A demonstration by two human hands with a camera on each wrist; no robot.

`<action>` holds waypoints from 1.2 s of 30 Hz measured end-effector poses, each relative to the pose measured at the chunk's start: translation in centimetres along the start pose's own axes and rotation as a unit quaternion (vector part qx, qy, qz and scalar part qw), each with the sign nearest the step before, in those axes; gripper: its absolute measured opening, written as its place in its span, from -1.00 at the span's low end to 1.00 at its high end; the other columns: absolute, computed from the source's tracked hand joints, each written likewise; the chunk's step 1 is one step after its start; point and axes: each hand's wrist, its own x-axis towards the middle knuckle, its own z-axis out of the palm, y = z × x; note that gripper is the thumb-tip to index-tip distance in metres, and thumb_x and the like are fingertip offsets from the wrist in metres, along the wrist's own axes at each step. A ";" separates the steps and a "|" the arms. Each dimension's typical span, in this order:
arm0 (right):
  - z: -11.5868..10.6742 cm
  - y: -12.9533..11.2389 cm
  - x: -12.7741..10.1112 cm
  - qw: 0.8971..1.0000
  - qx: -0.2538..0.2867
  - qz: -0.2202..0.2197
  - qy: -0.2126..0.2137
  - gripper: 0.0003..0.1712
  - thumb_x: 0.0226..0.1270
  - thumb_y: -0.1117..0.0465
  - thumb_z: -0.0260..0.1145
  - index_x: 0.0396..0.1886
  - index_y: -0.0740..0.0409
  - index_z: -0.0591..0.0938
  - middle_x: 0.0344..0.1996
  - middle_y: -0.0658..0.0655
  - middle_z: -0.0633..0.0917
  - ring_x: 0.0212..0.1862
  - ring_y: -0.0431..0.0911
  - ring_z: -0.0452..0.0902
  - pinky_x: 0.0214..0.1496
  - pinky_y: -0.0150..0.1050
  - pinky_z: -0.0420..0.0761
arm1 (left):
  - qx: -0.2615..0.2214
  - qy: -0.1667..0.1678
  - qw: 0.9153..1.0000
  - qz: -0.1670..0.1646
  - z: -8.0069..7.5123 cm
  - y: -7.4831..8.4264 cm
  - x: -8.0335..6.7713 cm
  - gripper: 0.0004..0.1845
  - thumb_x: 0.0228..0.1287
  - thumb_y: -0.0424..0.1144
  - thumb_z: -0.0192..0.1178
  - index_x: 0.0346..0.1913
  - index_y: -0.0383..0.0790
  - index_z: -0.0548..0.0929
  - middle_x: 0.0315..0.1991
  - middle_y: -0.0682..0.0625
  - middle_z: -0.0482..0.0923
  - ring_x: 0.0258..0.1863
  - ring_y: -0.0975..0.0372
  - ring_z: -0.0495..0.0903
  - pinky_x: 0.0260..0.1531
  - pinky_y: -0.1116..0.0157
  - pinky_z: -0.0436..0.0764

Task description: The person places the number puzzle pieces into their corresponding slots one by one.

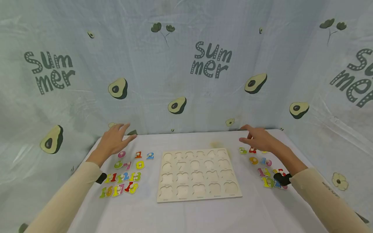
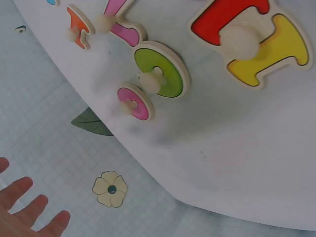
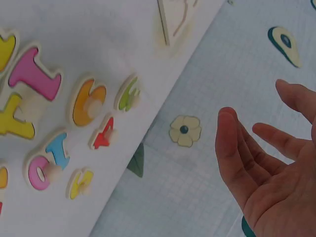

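A wooden number puzzle board [image 1: 199,174] with empty cut-outs lies in the middle of the white table [image 1: 186,213]. My left hand [image 1: 114,139] hovers open above the far left corner, past a cluster of coloured number pieces [image 1: 125,173]; the nearest are a pink zero [image 2: 133,102] and a green piece [image 2: 160,74]. My right hand [image 1: 259,137] hovers open near the far right, just above a second group of number pieces [image 1: 263,165], including an orange one [image 3: 88,101] and a small red one [image 3: 102,136]. Neither hand holds anything.
A pale cloth printed with avocados and "Summer" [image 1: 211,60] hangs close behind and on both sides of the table. The table's far edge lies just past both hands. Flower prints [image 2: 111,188] show on the cloth beyond the edge.
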 end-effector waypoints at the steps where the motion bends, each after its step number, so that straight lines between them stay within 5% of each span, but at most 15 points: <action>1: 0.4 -0.2 -0.2 1.000 0.011 -0.003 -0.008 -0.30 0.53 -0.01 0.27 0.48 0.24 0.32 -0.20 0.23 0.71 -0.41 -0.09 0.64 -0.30 -0.21 0.64 | -0.010 0.000 1.000 -0.002 0.1 -0.1 -0.2 -0.14 0.52 0.25 0.02 0.56 -0.37 0.21 0.50 -0.47 0.20 0.48 -0.36 0.21 0.39 -0.38 0.25; 8: 3.1 -1.1 -1.8 0.992 0.102 -0.008 -0.073 -0.26 0.48 0.01 0.34 0.49 0.19 0.31 -0.25 0.21 0.68 -0.45 -0.09 0.67 -0.30 -0.17 0.70 | -0.087 0.004 0.996 -0.025 0.1 -1.2 -1.5 -0.20 0.55 0.23 0.00 0.50 -0.39 0.30 0.44 -0.48 0.29 0.33 -0.33 0.42 0.28 -0.32 0.42; 14: 5.4 -1.5 -2.9 0.983 0.144 0.007 -0.110 -0.16 0.38 0.05 0.44 0.52 0.19 0.29 -0.25 0.17 0.66 -0.43 -0.04 0.70 -0.31 -0.21 0.71 | -0.133 0.014 0.990 -0.038 1.0 -2.0 -2.0 -0.36 0.53 0.04 0.14 0.36 -0.46 0.45 0.17 -0.47 0.54 0.06 -0.25 0.60 0.05 -0.19 0.61; 27: 8.1 -1.7 -3.3 0.967 0.205 0.046 -0.145 -0.06 0.13 0.21 0.60 0.49 0.11 0.35 -0.29 0.16 0.59 -0.45 -0.05 0.68 -0.31 -0.18 0.72 | -0.145 -0.078 0.979 -0.120 3.7 -3.7 -2.2 -0.48 0.47 -0.16 0.22 0.26 -0.54 0.52 0.12 -0.48 0.52 0.00 -0.20 0.53 0.06 -0.13 0.59; 36: 8.8 -2.2 -3.2 0.966 0.199 0.058 -0.153 -0.33 0.06 0.33 0.61 0.20 0.13 0.56 -0.34 0.14 0.54 -0.45 -0.07 0.62 -0.30 -0.20 0.70 | -0.154 -0.116 0.972 -0.131 4.3 -3.7 -1.6 -0.57 0.40 -0.19 0.29 0.09 -0.54 0.62 -0.10 -0.35 0.63 -0.19 -0.03 0.56 -0.10 0.04 0.61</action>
